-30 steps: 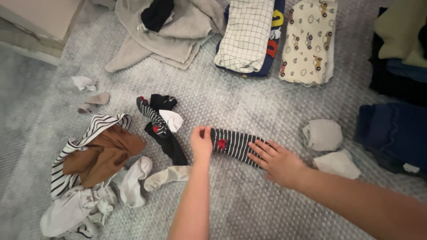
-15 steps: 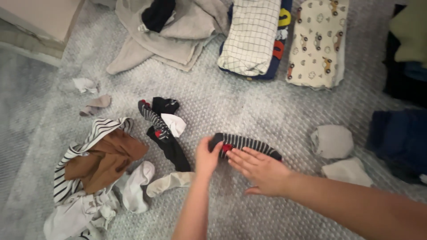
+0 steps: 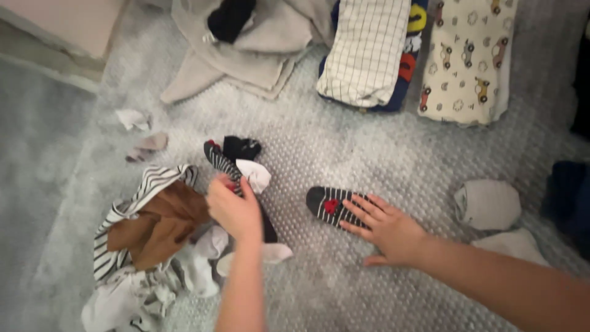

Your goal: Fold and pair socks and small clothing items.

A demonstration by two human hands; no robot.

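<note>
A dark striped sock (image 3: 329, 204) with a red mark lies flat on the grey bumpy mat (image 3: 344, 147). My right hand (image 3: 387, 229) rests on its right end, palm down and fingers spread. My left hand (image 3: 232, 209) is over a small heap of socks to the left, its fingers closing on a matching striped sock (image 3: 218, 161) with red marks. A black sock (image 3: 241, 147) and a white sock (image 3: 254, 174) lie in the same heap, partly hidden by my hand.
A loose pile of striped, brown and white clothes (image 3: 147, 227) lies at the left. Folded clothes (image 3: 369, 49), (image 3: 467, 61) line the far side, with beige garments (image 3: 246, 49) beside them. Two rolled pale socks (image 3: 488, 204), (image 3: 513, 245) sit at the right. Small scraps (image 3: 134, 118) lie far left.
My left hand let go of the flat striped sock's end and moved left to the sock heap. My right hand slid a little to the right along the sock.
</note>
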